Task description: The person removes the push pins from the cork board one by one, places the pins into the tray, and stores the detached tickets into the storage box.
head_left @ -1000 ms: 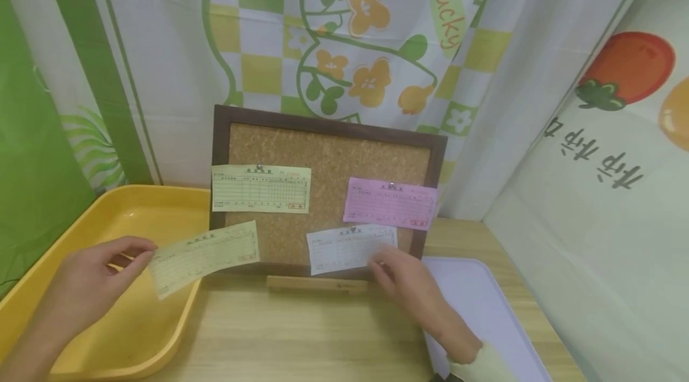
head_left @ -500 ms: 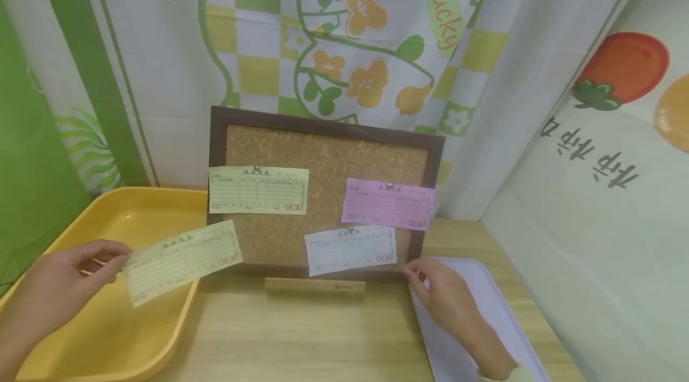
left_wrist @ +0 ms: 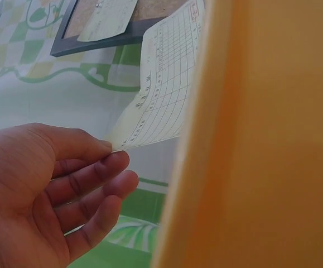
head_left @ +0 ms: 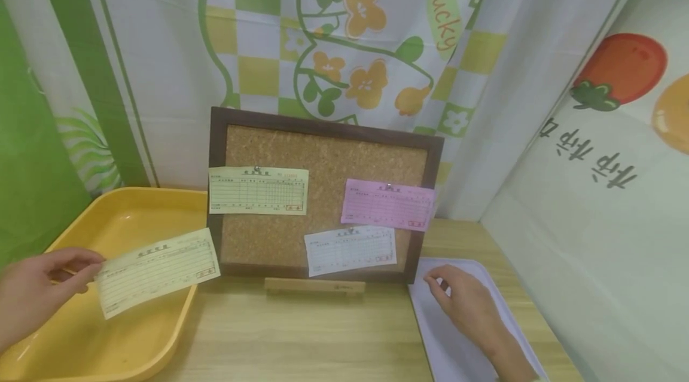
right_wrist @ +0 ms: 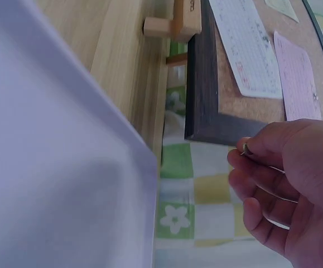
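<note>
My left hand [head_left: 43, 289] pinches the left edge of a pale yellow receipt slip [head_left: 161, 271], held tilted over the yellow tray [head_left: 188, 304]. In the left wrist view, thumb and index finger grip one corner of it. Over the purple tray [head_left: 430, 334], my right hand [head_left: 473, 310] pinches a small brass-coloured push pin [right_wrist: 245, 149] between thumb and index fingertip. A cork board [head_left: 328, 161] with a dark frame stands between the hands. Pinned on it are a yellow-green slip [head_left: 258, 193], a pink slip [head_left: 387, 205] and a white slip [head_left: 350, 253].
The board leans on a wooden stand [head_left: 314, 286] on the wood-grain table [head_left: 290, 340]. Behind hangs a patterned curtain [head_left: 258, 23], and a printed white cloth [head_left: 608, 238] covers the right side.
My left hand has moved left with the slip, away from the board. My right hand has drawn back from the white slip to the right, over the purple tray.
</note>
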The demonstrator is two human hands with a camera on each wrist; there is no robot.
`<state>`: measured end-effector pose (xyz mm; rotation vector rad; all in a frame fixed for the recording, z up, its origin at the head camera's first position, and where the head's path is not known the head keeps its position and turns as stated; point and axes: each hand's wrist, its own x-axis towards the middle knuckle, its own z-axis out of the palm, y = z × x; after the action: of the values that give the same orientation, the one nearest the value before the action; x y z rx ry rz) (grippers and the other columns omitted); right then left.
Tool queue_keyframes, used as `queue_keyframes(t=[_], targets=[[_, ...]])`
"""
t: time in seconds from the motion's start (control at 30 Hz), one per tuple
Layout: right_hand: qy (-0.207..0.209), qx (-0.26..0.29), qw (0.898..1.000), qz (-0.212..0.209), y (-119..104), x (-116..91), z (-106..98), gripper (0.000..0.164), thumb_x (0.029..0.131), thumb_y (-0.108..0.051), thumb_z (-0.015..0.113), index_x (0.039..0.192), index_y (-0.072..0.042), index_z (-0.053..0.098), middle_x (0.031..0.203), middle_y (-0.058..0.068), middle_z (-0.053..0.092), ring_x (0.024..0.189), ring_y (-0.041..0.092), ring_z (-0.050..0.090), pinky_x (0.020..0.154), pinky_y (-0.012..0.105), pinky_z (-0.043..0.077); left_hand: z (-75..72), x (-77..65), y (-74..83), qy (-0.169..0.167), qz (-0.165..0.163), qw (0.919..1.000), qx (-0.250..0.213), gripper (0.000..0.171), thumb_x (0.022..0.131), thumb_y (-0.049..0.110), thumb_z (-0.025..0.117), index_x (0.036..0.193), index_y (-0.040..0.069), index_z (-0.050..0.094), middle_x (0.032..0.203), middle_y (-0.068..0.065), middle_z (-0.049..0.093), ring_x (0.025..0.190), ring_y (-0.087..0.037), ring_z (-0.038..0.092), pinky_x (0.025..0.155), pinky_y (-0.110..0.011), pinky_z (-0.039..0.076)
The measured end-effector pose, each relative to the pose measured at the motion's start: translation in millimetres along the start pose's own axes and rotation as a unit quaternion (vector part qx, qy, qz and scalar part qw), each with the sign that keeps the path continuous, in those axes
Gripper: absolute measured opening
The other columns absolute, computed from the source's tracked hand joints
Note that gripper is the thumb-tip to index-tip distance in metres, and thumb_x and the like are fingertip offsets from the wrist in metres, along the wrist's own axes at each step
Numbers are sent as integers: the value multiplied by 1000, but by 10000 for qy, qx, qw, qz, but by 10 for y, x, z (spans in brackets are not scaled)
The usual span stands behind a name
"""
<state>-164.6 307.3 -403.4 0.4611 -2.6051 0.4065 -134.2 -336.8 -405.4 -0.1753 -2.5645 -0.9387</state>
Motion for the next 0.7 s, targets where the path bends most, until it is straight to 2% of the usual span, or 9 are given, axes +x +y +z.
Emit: queue_keyframes(t=[0.17,0.27,0.47,0.7], targets=[[-304,-79,9992,266,97,-36,-27,9,90,-11,79,98,-15,76,89,-5,73,73,14,64,62,33,53,11,-19,-123,23,-74,9998,181,7,93,-2,71,100,-3,71,75,19,63,60,4,56,47,-23,46],[-364,-112,9987,330,161,-64,-15,9,89,-10,79,97,-15,76,88,-4,73,73,14,65,63,34,54,26,-27,-119,-20,-166,9991,382,7,95,1,70,100,-3,71,74,17,62,59,5,54,46,-25,45],[-578,-119,9972,456,228,-118,3,8,89,-9,78,95,-14,76,90,0,74,71,14,66,64,37,56,42,-31,-96,-22,-45,9985,541,4,95,1,68,95,-1,72,70,15,61,56,6,53,41,-26,41],[-1051,20,9922,676,319,-171,43,9,89,-8,77,96,-15,76,91,-2,73,73,13,65,66,36,56,32,-26,-162,-467,-100,9953,846,5,92,-3,69,97,-4,71,75,-2,67,53,0,57,41,-27,42]])
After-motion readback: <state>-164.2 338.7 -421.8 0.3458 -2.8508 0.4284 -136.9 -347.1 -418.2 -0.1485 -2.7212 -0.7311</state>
